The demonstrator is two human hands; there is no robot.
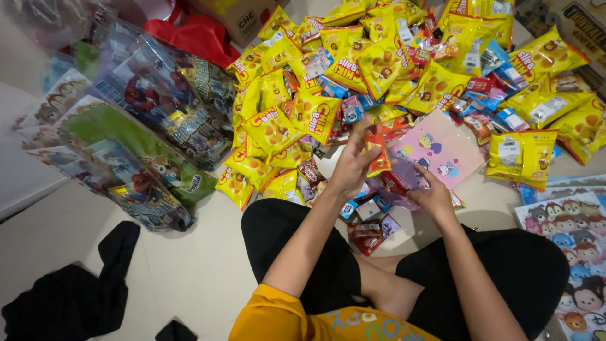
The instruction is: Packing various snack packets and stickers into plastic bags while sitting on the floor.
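Snack packet (377,150) pinched in left hand (351,165), right hand (433,194) gripping pink bag (440,148); pale tiled floor (183,265) buried under yellow snack bags (278,126).

**Inspector A:** The left hand (351,165) shows its back only, so the fingertips are hidden behind the red-and-orange packet (377,150). The grip itself cannot be confirmed.

**Inspector B:** Agreed. The right hand (433,194) has its fingers tucked under the pink cartoon bag (440,146); what they press on is hidden.

**Inspector A:** The pile of yellow snack packets (379,63) runs off the top edge, and lower layers are buried.

**Inspector B:** The cardboard box (243,17) is cut off at the top. The cartoon sheet (571,233) is cut by the right edge. The small sachets (372,211) near the knees are too small to identify.
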